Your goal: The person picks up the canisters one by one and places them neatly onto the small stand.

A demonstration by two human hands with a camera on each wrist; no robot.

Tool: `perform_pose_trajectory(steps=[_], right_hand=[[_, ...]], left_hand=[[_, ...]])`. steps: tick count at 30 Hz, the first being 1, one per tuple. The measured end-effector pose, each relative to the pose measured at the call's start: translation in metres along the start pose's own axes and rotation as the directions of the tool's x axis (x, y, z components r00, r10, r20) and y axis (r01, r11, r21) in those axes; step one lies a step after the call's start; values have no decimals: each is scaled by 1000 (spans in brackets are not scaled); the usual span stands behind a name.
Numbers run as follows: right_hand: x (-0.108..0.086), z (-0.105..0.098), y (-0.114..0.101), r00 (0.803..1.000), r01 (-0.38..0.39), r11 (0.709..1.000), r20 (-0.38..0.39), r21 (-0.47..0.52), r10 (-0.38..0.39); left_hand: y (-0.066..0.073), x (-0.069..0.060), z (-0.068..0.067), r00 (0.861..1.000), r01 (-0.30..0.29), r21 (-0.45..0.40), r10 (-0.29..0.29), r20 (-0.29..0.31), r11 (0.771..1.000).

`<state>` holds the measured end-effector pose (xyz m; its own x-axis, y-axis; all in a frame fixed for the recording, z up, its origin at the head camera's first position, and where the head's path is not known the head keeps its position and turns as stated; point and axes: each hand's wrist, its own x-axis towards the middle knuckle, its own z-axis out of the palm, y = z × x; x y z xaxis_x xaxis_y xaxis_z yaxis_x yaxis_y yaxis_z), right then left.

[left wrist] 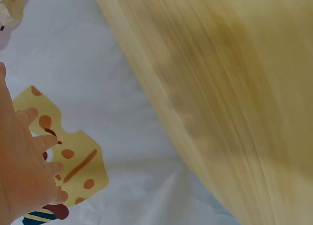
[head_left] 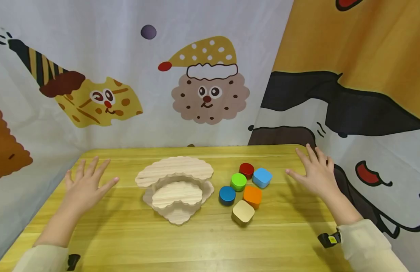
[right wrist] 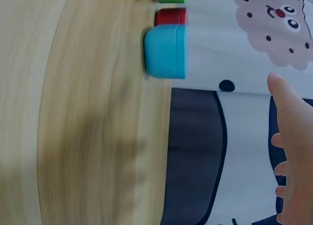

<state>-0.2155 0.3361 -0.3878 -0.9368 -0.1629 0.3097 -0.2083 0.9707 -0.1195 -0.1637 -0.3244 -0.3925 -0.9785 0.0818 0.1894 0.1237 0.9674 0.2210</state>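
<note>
- Pale wood is seen left of centre in the head view, in a wavy-edged toy (head_left: 174, 170) set on the table (head_left: 121, 241); a hollow is shown in its middle, and whether it is made of one piece or several cannot be told.
- Six blocks are grouped right of centre: a red round block (head_left: 246, 169) at the top, a green round block (head_left: 238, 181) below it, a dark blue round block (head_left: 227, 194) at the left, a light blue block (head_left: 262, 177) at the right, an orange block (head_left: 252, 195) in between, and a beige block (head_left: 243, 211) lowest.
- By this loose grouping, set apart from the toy, each colour is probably meant to be seen at once.
- At the left of the frame, the left hand (head_left: 84, 185) is held with its fingers spread apart; nothing is gripped, and the toy is nearest to it.
- At the right, the right hand (head_left: 317, 172) is likewise spread and bare, with the light blue block nearest.
- Both hands are held wide, perhaps so that neither toy nor blocks are covered.
- Across the top, a printed curtain (head_left: 111, 41) is hung behind the table.
</note>
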Motion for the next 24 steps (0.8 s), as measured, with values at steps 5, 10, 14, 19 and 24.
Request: perform_pose_trajectory(steps=[5, 10, 14, 19, 24], right_hand=[[-6, -4, -12, 998, 24, 1000, -51, 17, -23], [-15, -5, -27, 993, 60, 997, -103, 51, -54], [-24, -3, -41, 987, 91, 994, -137, 67, -82], [-33, 4, -57, 980, 131, 987, -159, 92, -115], [-42, 15, -67, 974, 168, 976, -174, 137, -143]], left_hand=[[13, -2, -3, 999, -22, -34, 21, -33, 999], [27, -4, 0, 995, -55, -75, 48, -83, 996], [38, -6, 6, 988, -84, -117, 67, -142, 990], [51, -7, 13, 975, -121, -194, 80, -207, 973], [61, -7, 20, 967, -129, -282, 57, -249, 951]])
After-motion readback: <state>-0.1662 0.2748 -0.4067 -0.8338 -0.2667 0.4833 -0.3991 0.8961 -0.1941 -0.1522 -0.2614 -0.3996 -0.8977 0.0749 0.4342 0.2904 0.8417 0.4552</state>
